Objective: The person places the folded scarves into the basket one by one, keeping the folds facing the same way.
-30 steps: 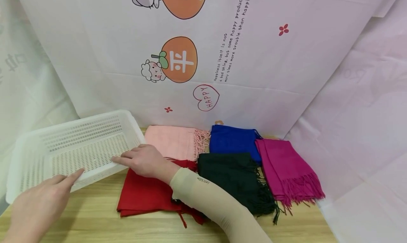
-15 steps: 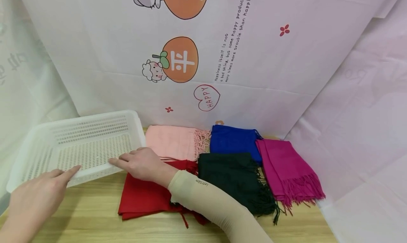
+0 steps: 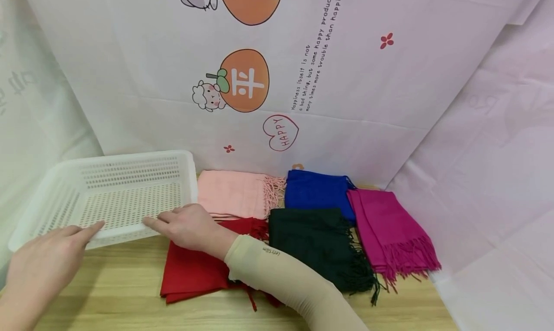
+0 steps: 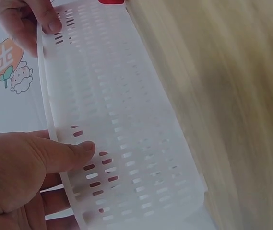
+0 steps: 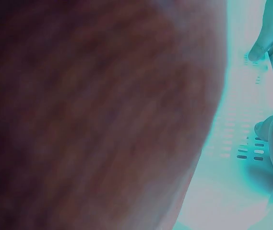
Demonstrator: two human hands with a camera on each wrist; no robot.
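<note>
A white perforated plastic basket (image 3: 134,203) is at the left of the wooden table, its inside bare. My left hand (image 3: 47,259) grips its near rim toward the left corner. Farther right along that rim, my right hand (image 3: 190,227) grips it too. In the left wrist view, the left thumb lies against the basket's outer wall (image 4: 102,96), with the other fingers behind the rim. Whether the whole base touches the table cannot be told. A folded red scarf (image 3: 195,273) lies partly under the right forearm. A dark blur covers most of the right wrist view.
Right of the basket lie a folded pink scarf (image 3: 231,194), a blue one (image 3: 318,191), a dark green one (image 3: 311,244) and a magenta one (image 3: 385,225), with fringes. White printed cloth (image 3: 346,81) hangs behind the wooden table (image 3: 130,302) and at both sides.
The basket's near side has turned away from me, toward the back, and the basket sits straighter against the back cloth. Both hands have moved slightly left with it, still gripping the rim.
</note>
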